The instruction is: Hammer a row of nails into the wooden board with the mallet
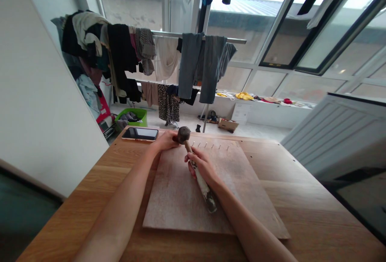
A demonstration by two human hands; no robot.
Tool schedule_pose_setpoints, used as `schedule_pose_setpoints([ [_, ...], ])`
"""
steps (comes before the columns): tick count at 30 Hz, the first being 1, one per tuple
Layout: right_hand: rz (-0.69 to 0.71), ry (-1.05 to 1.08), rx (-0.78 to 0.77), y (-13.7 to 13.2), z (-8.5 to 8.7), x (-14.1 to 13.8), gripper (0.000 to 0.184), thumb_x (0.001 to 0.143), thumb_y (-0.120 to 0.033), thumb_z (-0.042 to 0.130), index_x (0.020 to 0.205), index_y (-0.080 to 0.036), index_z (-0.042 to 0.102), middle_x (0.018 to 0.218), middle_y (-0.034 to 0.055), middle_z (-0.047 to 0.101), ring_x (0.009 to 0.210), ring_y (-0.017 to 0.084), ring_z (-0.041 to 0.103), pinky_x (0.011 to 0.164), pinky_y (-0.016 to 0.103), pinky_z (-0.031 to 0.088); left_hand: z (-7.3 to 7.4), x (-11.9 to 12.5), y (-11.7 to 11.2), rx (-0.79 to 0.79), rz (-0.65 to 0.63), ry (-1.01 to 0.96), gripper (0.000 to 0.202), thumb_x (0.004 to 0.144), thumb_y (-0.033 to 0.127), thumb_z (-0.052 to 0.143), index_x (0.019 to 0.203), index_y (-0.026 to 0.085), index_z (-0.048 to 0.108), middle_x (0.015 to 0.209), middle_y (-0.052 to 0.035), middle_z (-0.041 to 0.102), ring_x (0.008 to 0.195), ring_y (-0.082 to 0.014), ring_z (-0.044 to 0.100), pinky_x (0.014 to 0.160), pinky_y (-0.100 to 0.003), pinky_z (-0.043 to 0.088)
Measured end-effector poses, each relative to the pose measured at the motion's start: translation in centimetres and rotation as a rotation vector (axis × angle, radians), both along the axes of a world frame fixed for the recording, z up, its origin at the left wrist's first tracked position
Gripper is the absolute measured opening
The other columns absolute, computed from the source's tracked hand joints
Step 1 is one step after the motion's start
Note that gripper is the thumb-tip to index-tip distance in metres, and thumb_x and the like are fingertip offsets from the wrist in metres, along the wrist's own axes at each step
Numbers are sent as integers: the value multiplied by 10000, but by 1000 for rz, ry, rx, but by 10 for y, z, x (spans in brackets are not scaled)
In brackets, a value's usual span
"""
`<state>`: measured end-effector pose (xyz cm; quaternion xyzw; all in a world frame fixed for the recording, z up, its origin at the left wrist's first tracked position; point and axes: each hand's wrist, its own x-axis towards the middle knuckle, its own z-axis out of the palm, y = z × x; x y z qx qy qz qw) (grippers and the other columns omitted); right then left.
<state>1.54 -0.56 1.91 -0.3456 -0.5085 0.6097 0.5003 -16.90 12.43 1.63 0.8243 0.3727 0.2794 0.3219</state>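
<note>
Hammer [201,182] with a rounded, dark head and a worn, paint-patched handle: it lies slantwise over the wooden board [175,197], head toward the board's far left corner, butt over the board's middle. Along the board's far edge stands a row of six nails [206,145], upright or nearly so. The step in hand looks to be setting or tapping in another nail at the row's left end. The next move would call for a steady nail, a short, square tap and fingers kept clear of the head.

The right grip [203,166] is wrapped round the handle's upper half, above the board's middle, thumb laid along the wood, forearm coming in from the board's near right side. The left grip [166,140] reaches up the board's left side to its far left corner, fingers bent in just behind the hammer head. The head covers those fingertips, so I can't tell whether they pinch a nail or are empty. Board and phone [140,134] both rest on the counter [301,205], the phone beyond the board's far left corner.
</note>
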Motion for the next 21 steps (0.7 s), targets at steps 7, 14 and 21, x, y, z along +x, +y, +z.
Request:
schedule_pose_setpoints([
  [7, -196, 170, -39, -29, 16, 12, 357, 808, -376, 687, 1109, -217, 580, 679, -67, 543, 385, 60, 459, 318, 174, 347, 2, -1, 1, -189, 8, -12, 426, 630, 348, 791, 965, 129, 648, 791, -30, 660, 712, -150, 599, 660, -259, 477],
  [14, -437, 170, -285, -83, 8, 48, 468, 782, -508, 730, 1094, -205, 557, 682, -42, 617, 491, 107, 557, 436, 207, 467, 44, -8, -15, -267, -12, -12, 543, 715, 496, 755, 1104, 142, 619, 1050, -112, 693, 952, -216, 653, 819, -324, 521],
  [21, -269, -181, -325, -112, -5, 79, 584, 736, -632, 716, 1093, -192, 574, 818, 28, 683, 532, 171, 644, 404, 272, 520, 90, -19, -42, 6, 53, 286, 429, 827, 507, 622, 1093, 171, 623, 1008, -86, 714, 879, -219, 675, 798, -312, 517],
])
